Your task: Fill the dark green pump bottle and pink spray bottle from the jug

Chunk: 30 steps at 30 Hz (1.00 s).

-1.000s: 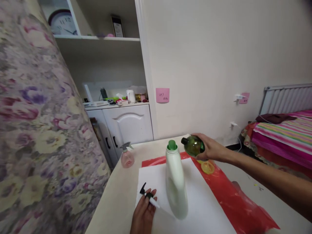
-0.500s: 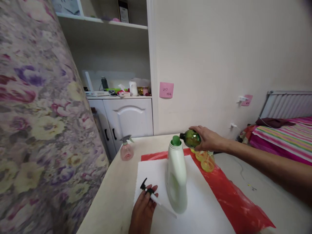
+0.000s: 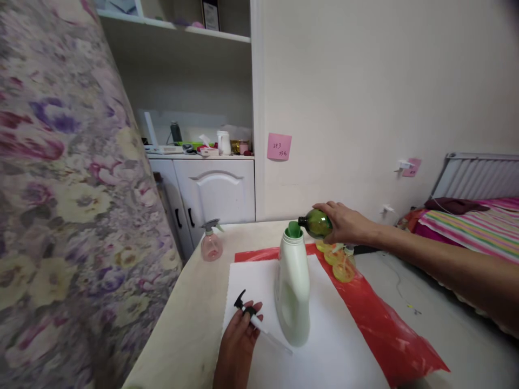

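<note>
My left hand is closed round the black collar of a pump dispenser head, its white tube slanting down to the right over the paper. In my right hand is a green bottle, tilted on its side with its dark mouth to the left. That mouth is at the green pouring spout of a pale green detergent jug. The jug stands upright, with its handle facing me. Whether liquid is flowing I cannot tell.
White paper lies over red plastic sheeting on the table. A pink spray bottle stands at the back left. Yellow bottles are behind the jug, to the right. A floral curtain hangs on the left.
The green bottle looks slightly more level, its mouth still at the jug's spout. My left hand keeps the pump head. The whole view has shifted slightly.
</note>
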{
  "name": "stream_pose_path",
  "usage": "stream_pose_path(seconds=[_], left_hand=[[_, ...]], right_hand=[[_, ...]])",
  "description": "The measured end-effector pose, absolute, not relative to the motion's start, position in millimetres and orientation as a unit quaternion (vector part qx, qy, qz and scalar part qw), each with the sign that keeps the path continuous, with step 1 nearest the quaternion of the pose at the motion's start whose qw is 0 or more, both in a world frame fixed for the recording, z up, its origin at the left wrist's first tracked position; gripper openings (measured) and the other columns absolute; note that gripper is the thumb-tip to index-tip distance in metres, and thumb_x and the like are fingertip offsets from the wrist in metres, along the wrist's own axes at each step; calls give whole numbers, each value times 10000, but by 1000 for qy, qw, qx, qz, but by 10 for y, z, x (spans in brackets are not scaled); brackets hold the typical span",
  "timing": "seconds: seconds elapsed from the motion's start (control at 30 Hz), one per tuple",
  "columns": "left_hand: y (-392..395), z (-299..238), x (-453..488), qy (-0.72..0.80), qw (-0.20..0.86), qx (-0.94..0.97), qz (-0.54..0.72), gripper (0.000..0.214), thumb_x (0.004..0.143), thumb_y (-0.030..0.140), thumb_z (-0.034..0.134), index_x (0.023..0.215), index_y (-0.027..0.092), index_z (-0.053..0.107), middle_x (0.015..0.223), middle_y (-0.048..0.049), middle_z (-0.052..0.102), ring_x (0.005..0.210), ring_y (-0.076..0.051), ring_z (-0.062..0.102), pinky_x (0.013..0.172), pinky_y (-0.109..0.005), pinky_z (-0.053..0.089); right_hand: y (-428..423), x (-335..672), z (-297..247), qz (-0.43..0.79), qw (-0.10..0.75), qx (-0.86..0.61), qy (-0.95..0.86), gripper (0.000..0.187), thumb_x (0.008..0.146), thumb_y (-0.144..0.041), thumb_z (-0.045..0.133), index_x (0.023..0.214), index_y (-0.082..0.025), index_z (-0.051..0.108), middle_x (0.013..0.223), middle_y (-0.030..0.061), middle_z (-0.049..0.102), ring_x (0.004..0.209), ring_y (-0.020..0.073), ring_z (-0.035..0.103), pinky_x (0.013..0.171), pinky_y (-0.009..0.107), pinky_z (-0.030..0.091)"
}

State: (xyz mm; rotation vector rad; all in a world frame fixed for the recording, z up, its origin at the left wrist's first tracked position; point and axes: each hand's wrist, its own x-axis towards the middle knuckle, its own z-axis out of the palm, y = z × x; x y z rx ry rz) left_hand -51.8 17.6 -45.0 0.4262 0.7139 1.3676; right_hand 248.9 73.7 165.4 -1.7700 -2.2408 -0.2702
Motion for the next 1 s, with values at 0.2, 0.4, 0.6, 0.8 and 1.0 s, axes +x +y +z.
stream_pose_path(seconds=[0.2, 0.4, 0.6, 0.8, 1.0], left_hand=[[198, -464, -533, 315, 699, 192, 613, 274, 670, 155, 774, 937, 162, 716, 972, -75, 747, 867, -210, 712, 727, -250, 579], [201, -518, -567, 310, 706, 202, 603, 295, 692, 156, 765, 981, 149, 704, 1004, -100, 740, 829, -191, 708, 732, -252, 575], [152, -458, -541, 314, 697, 200, 613, 287, 674, 140, 767, 955, 161, 712, 982, -79, 745, 881, -210, 706, 746, -256, 574], [161, -452, -524, 305, 698, 205, 614, 273, 690, 157, 767, 957, 158, 712, 984, -74, 742, 911, -215, 701, 742, -247, 568], [196, -517, -538, 304, 701, 208, 611, 288, 683, 162, 776, 963, 158, 708, 988, -81, 745, 835, -195, 707, 726, -253, 576]], right_hand=[[755, 2461, 1679, -103, 127, -612, -774, 847, 565, -303, 763, 1330, -265, 401, 1146, 92, 559, 1030, 320, 523, 744, 371, 455], [745, 2431, 1703, -107, 115, -608, -778, 838, 569, -300, 751, 1330, -260, 402, 1149, 99, 553, 1020, 315, 523, 756, 378, 453], [753, 2424, 1731, -127, 96, -602, -782, 853, 576, -285, 725, 1354, -255, 376, 1151, 111, 549, 1009, 321, 516, 742, 385, 450], [776, 2413, 1757, -135, 91, -599, -784, 859, 564, -265, 716, 1354, -243, 382, 1159, 121, 545, 1024, 338, 505, 738, 389, 442], [757, 2389, 1785, -174, 67, -596, -781, 825, 584, -290, 675, 1350, -229, 375, 1167, 116, 556, 1006, 311, 520, 720, 367, 449]])
